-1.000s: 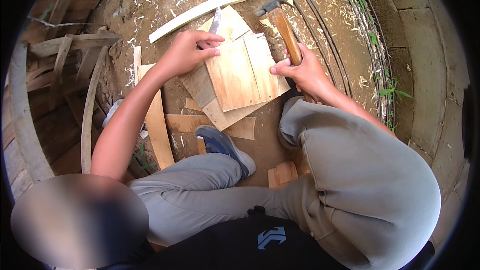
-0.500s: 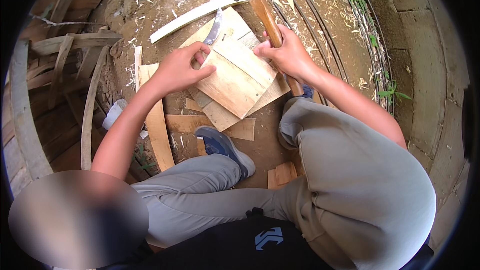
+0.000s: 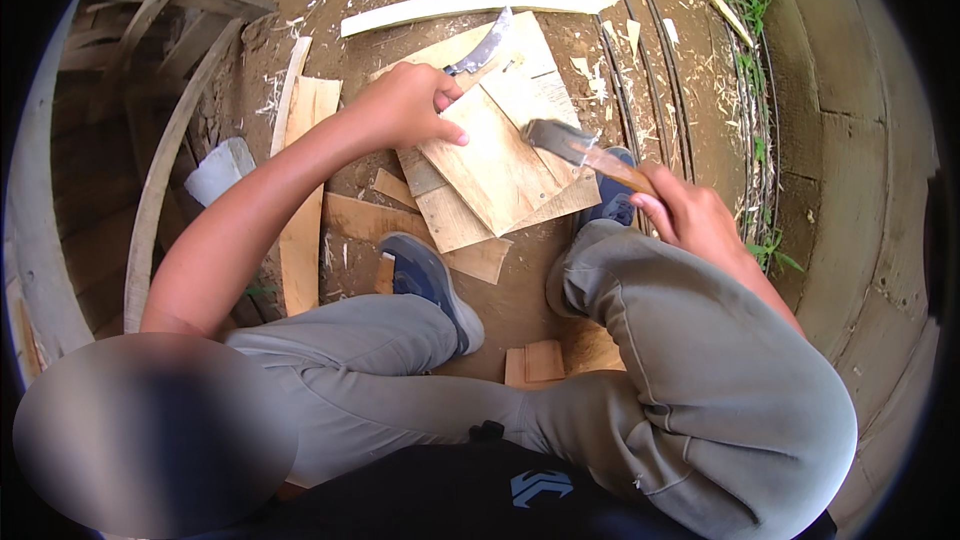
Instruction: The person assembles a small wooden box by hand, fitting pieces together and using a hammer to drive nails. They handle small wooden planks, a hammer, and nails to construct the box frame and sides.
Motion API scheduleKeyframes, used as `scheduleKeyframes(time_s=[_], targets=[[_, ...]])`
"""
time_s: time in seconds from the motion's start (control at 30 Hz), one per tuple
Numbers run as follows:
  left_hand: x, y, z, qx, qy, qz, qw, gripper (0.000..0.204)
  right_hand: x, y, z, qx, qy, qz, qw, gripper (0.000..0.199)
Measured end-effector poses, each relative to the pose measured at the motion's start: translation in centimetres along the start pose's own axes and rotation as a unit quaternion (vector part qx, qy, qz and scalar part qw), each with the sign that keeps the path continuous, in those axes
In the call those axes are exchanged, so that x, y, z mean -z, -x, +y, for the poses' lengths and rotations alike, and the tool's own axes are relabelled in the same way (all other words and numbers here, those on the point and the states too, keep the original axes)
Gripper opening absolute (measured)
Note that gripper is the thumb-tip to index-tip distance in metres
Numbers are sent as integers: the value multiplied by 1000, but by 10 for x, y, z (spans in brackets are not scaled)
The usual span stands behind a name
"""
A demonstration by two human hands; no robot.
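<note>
A small wooden board (image 3: 500, 165) lies tilted on larger boards (image 3: 455, 215) on the ground between my feet. My left hand (image 3: 415, 105) closes on its upper left edge, with the thumb on its top face. Beside those fingers, a curved knife (image 3: 488, 48) rests on the larger boards, its handle partly hidden by my hand. Gripped in my right hand (image 3: 690, 210) is a claw hammer (image 3: 620, 168) with a wooden handle. The hammer's metal head is over the small board's right edge; I cannot tell whether it touches.
A long pale wood strip (image 3: 480, 8) lies beyond the boards. Wood offcuts (image 3: 305, 230) lie at the left, near a curved wooden frame (image 3: 165, 170). Dark cables (image 3: 660, 50) run along the ground at the right, before a plank wall (image 3: 850, 160). Shavings litter the dirt.
The hammer has swung down from upright, its head now low over the small board's right edge. My right hand has moved right and nearer to me. The left hand stays at the board.
</note>
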State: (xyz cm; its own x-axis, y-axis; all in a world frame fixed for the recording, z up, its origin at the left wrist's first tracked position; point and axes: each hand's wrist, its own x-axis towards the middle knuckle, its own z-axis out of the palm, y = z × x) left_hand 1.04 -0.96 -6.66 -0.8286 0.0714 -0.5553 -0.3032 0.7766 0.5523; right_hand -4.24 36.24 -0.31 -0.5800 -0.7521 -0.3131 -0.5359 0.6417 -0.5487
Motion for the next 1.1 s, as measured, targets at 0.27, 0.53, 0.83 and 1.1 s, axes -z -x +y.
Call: scheduleKeyframes(time_s=[0.27,0.53,0.83,1.1], targets=[[0,1,3,2,16,-21,1000,54,-12,7,20,58,50,-18,997,32],[-2,10,11,23,-28,-4,999,53,12,16,6,31,-12,34,999,29],[-3,13,18,31,-66,-9,997,52,13,28,22,39,101,-88,990,31],[-5,11,18,31,-64,-5,997,51,11,38,43,147,14,-40,988,24]])
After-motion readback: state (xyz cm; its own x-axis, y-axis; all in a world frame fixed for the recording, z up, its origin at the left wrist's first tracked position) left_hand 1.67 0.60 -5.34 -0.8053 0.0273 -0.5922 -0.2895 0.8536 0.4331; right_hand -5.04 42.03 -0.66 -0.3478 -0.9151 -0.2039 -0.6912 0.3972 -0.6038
